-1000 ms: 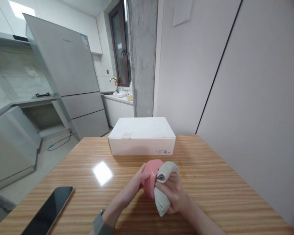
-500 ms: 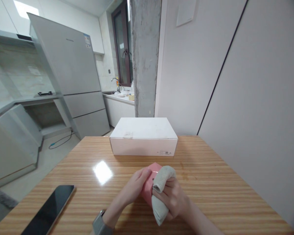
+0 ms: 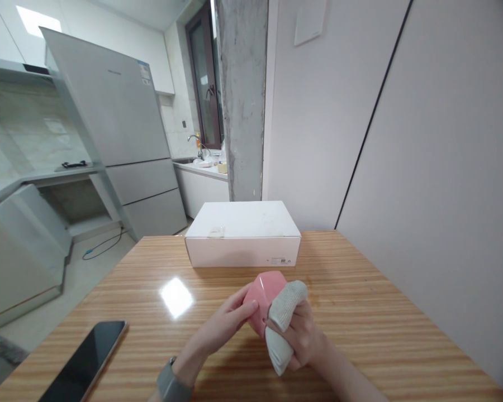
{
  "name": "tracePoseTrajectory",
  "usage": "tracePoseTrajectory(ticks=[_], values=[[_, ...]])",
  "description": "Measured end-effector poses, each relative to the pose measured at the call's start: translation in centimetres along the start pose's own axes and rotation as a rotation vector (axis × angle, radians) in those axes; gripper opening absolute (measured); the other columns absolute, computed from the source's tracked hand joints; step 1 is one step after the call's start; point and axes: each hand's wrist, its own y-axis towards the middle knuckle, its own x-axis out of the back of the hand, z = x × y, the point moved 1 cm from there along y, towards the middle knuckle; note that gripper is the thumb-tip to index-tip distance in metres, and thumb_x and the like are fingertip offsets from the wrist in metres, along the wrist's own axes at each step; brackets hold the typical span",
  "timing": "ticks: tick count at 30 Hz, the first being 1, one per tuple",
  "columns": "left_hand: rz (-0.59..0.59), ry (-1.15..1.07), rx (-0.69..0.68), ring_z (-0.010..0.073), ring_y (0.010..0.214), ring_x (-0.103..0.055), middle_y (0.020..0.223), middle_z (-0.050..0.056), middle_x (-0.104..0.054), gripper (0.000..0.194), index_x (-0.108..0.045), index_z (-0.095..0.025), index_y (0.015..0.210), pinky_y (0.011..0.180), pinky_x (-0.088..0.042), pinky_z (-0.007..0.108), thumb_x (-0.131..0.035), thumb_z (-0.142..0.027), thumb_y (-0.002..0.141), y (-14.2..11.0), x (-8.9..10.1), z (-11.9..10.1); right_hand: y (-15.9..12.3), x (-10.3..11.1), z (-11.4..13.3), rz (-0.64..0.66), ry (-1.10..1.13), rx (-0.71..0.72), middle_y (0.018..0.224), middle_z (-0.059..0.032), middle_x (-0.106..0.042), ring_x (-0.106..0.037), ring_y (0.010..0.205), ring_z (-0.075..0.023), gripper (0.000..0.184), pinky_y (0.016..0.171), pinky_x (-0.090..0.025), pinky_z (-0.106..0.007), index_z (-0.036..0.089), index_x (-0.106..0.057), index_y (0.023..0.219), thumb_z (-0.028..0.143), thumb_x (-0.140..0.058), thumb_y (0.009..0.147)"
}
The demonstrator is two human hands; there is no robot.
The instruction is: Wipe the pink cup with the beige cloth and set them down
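Left hand: partly closed, holding pink object
Right hand: curled around grey cloth, pressing it against object
Hidden: object's underside, behind cloth and hands

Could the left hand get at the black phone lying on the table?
Probably yes: the phone lies off to the side of the left hand with nothing between them, though that hand is holding a pink faceted object and would likely need to release it first.

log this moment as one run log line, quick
left hand: holds pink object | right hand: grey cloth pressed against it | nearby: white cardboard box, smartphone on wooden table
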Motion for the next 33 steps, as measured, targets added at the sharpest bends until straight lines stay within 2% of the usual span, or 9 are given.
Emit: tracePoseTrajectory(ticks=[7, 13, 16, 24, 27, 30, 33], values=[[0.042, -0.076, -0.004, 0.0228, 0.116, -0.053, 0.126, 0.005, -0.06, 0.044, -0.052, -0.028, 0.131, 0.1, -0.035, 0.036, -0.058, -0.032, 0.087, 0.3, 0.0, 0.7, 0.3, -0.1, 0.1, 0.027, 0.058, -0.046, 0.059, -0.0021, -0.058, -0.052, 0.05, -0.0185, 0.023, 0.055, -0.041, -0.034, 0.019, -0.056, 0.087, 0.025, -0.038, 0.074], [-0.035, -0.028, -0.022, 0.0265, 0.133, -0.038, 0.134, 0.007, -0.055, 0.046, -0.052, -0.025, 0.131, 0.11, -0.028, 0.043, -0.058, -0.034, 0.087, 0.2, 0.1, 1.0, 0.8, 0.3, -0.1, -0.005, 0.017, -0.092, 0.056, -0.0014, -0.056, -0.049, 0.047, -0.0183, 0.018, 0.051, -0.036, -0.034, 0.021, -0.053, 0.08, 0.023, -0.037, 0.072], [-0.051, -0.014, -0.025, 0.0268, 0.135, -0.035, 0.137, 0.008, -0.054, 0.045, -0.053, -0.024, 0.131, 0.111, -0.027, 0.043, -0.058, -0.035, 0.087, 0.1, -0.1, 1.0, 0.9, 0.5, -0.1, -0.004, 0.0, -0.124, 0.056, -0.0014, -0.057, -0.049, 0.047, -0.0181, 0.018, 0.051, -0.036, -0.034, 0.021, -0.054, 0.079, 0.024, -0.037, 0.074], [0.01, -0.003, -0.075, 0.0259, 0.131, -0.042, 0.137, 0.006, -0.053, 0.041, -0.052, -0.026, 0.131, 0.111, -0.026, 0.042, -0.054, -0.031, 0.09, 0.0, -0.1, 1.0, 0.5, 0.3, -0.2, 0.007, -0.018, -0.142, 0.054, -0.0011, -0.055, -0.048, 0.046, -0.0184, 0.018, 0.051, -0.033, -0.033, 0.021, -0.054, 0.076, 0.026, -0.037, 0.076], [0.015, 0.007, -0.112, 0.0258, 0.133, -0.037, 0.139, 0.006, -0.051, 0.044, -0.05, -0.025, 0.133, 0.112, -0.025, 0.041, -0.056, -0.029, 0.089, 0.0, -0.4, 0.5, -0.1, 0.3, -0.4, -0.001, -0.011, -0.218, 0.058, -0.0023, -0.058, -0.053, 0.05, -0.02, 0.021, 0.054, -0.036, -0.033, 0.021, -0.057, 0.081, 0.028, -0.038, 0.076], [0.033, -0.024, -0.158, 0.0254, 0.131, -0.039, 0.137, 0.008, -0.05, 0.046, -0.05, -0.023, 0.131, 0.11, -0.027, 0.039, -0.061, -0.026, 0.086, 0.0, -1.1, -0.1, -0.5, 0.6, -1.0, -0.026, -0.007, -0.329, 0.075, -0.0066, -0.066, -0.062, 0.066, -0.0235, 0.029, 0.063, -0.042, -0.035, 0.019, -0.059, 0.096, 0.03, -0.039, 0.078], [0.034, -0.096, -0.162, 0.0228, 0.111, -0.054, 0.121, 0.007, -0.06, 0.041, -0.056, -0.021, 0.118, 0.097, -0.04, 0.035, -0.068, -0.026, 0.079, 0.3, -1.2, 0.2, -0.5, 0.7, -1.0, -0.037, -0.047, -0.225, 0.083, -0.0084, -0.069, -0.065, 0.073, -0.0255, 0.035, 0.069, -0.045, -0.038, 0.019, -0.057, 0.107, 0.032, -0.039, 0.079]])
